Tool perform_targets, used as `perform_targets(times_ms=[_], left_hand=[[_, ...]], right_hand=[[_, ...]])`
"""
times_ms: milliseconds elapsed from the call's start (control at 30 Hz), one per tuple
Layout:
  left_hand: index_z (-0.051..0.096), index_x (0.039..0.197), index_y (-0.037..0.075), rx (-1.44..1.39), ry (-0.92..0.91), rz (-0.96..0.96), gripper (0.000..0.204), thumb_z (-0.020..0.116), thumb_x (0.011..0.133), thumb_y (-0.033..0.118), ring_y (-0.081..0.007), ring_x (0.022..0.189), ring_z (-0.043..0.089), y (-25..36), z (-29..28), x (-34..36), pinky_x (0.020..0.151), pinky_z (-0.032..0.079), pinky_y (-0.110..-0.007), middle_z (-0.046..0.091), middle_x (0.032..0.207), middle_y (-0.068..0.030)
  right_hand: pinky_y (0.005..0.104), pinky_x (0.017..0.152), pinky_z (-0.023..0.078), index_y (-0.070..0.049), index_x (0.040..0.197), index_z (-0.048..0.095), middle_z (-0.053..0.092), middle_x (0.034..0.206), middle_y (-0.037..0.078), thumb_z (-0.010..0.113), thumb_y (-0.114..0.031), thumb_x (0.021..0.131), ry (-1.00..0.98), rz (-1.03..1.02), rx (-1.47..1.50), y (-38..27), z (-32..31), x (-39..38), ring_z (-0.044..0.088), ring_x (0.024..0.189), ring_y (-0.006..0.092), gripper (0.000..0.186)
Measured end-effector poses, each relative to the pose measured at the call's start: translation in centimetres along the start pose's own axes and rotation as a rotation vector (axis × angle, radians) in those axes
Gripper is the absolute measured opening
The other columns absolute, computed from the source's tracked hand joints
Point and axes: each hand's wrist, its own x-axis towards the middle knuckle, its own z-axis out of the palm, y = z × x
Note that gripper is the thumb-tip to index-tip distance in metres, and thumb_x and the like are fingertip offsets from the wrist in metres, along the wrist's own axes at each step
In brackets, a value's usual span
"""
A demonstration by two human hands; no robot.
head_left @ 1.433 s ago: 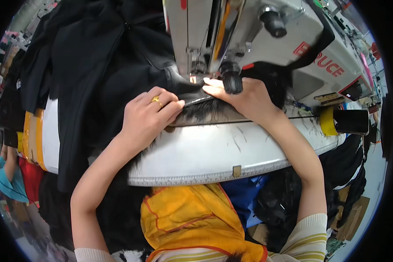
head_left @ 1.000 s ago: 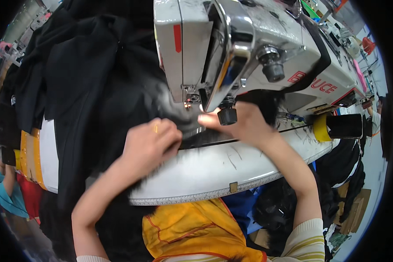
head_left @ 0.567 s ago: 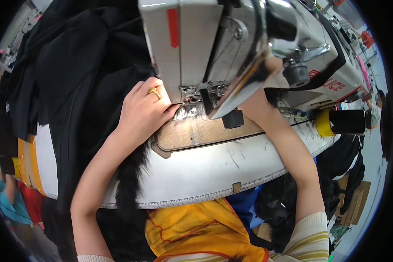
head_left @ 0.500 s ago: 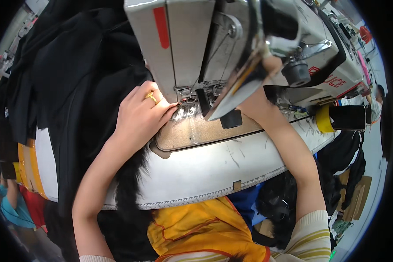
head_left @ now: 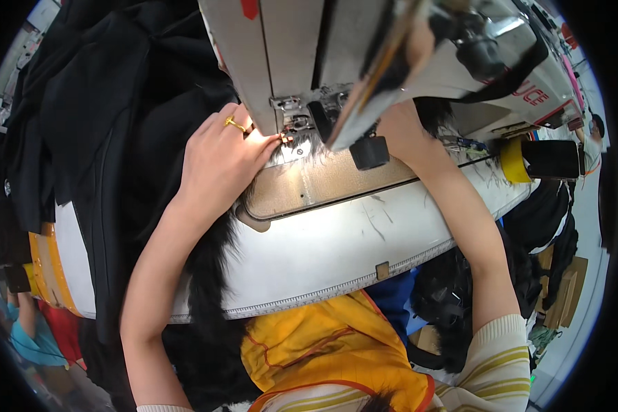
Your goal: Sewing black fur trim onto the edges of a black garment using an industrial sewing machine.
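Blk cloth (head_left: 96,110) held at sewing mach. (head_left: 299,48), mostly spread to its left.
L. hand (head_left: 220,161) grip clamped on cloth edge nr mach. foot (head_left: 298,125); R. hand (head_left: 408,134) part-hidden behind mach., grip can't be told. Blk fur (head_left: 209,275) draped over tabletop (head_left: 309,254) edge, beside L. forearm.

the wearer's two hands (head_left: 216,161) (head_left: 406,134), one near sewing machine (head_left: 295,51), one ring (head_left: 234,124), one yellow apron (head_left: 323,343)

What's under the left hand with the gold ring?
Black fur pokes out right of the wrist, and black cloth shows to its left. The left hand covers whatever's directly under its palm, so that can't be seen.
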Motion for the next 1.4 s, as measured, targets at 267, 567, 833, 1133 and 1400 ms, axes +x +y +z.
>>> perform_targets(times_ms=[267, 567, 833, 1133, 1400], left_hand=[[0.061, 0.077, 0.009, -0.152, 0.099, -0.061, 0.012, 0.071, 0.070, 0.011, -0.0152, 0.074, 0.059, 0.0, -1.3, -1.5, 0.061, 0.050, -0.026, 0.059, 0.077, 0.0014], [0.057, 0.077, 0.008, -0.166, -0.005, -0.126, 0.013, 0.068, 0.071, 0.008, -0.0195, 0.075, 0.055, 0.8, -2.1, -1.1, 0.061, 0.047, -0.032, 0.053, 0.078, -0.0023], [0.055, 0.077, 0.012, -0.014, 0.026, -0.056, 0.019, 0.071, 0.066, 0.012, -0.0130, 0.076, 0.057, 0.8, -0.7, -2.1, 0.057, 0.050, -0.026, 0.054, 0.079, 0.0027], [0.061, 0.081, 0.010, -0.064, 0.001, -0.043, 0.017, 0.069, 0.068, 0.016, -0.0142, 0.080, 0.060, 0.1, -1.0, -0.6, 0.059, 0.051, -0.028, 0.057, 0.083, 0.0005], [0.057, 0.077, 0.011, 0.009, 0.066, 0.041, 0.011, 0.065, 0.071, 0.016, -0.0109, 0.070, 0.055, 0.6, -0.4, -1.0, 0.053, 0.047, -0.025, 0.053, 0.076, 0.0017]], right_hand=[[0.0296, 0.065, 0.048, -0.020, 0.089, 0.069, 0.066, 0.078, 0.000, 0.063, -0.015, 0.073, -0.080, -0.020, 0.057, 0.4, -0.1, -0.3, 0.063, 0.068, 0.0187, 0.017], [0.0271, 0.063, 0.050, -0.012, 0.098, 0.058, 0.056, 0.087, 0.001, 0.057, -0.012, 0.075, -0.129, -0.101, -0.069, -1.5, -1.5, 0.0, 0.061, 0.080, 0.0162, 0.023], [0.0296, 0.071, 0.049, -0.017, 0.100, 0.063, 0.061, 0.093, -0.001, 0.057, -0.011, 0.073, -0.261, -0.090, -0.118, 1.4, -1.4, -1.2, 0.061, 0.087, 0.0177, 0.029], [0.0376, 0.070, 0.047, -0.010, 0.076, 0.064, 0.062, 0.077, 0.008, 0.058, -0.011, 0.071, -0.262, 0.101, -0.029, 1.2, -1.0, -1.0, 0.061, 0.080, 0.0255, 0.009], [0.0385, 0.065, 0.047, -0.008, 0.072, 0.063, 0.061, 0.072, 0.010, 0.059, -0.013, 0.071, -0.255, 0.015, -0.275, 2.0, -0.1, -0.6, 0.061, 0.072, 0.0268, 0.007]])
